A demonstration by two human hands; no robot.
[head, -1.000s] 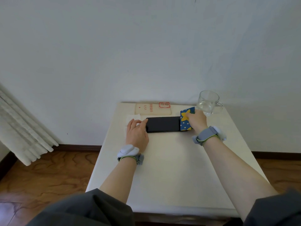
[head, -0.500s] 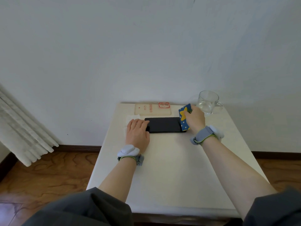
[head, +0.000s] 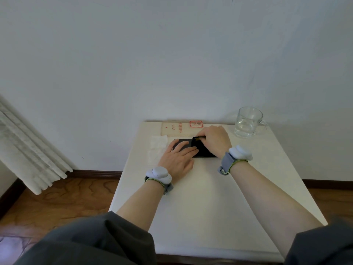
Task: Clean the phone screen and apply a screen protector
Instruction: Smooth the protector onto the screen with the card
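A black phone (head: 201, 151) lies flat near the back of the white table (head: 200, 203), long side running left to right. My left hand (head: 176, 159) rests on its left end with straight fingers spread over the screen. My right hand (head: 214, 140) sits over the middle and right of the phone, fingers curled round a blue cloth with a yellow star (head: 197, 139). Only a small dark sliver of the cloth shows at the fingertips. The phone's right end is hidden under that hand.
A folded white tissue (head: 158, 148) lies left of the phone. A flat cream package with red print (head: 179, 128) lies against the wall behind it. A glass mug (head: 248, 122) stands at the back right corner. A curtain (head: 28, 150) hangs on the left.
My right hand has carried the cloth from the phone's right end leftward over the screen. My left hand has slid further onto the phone's left end.
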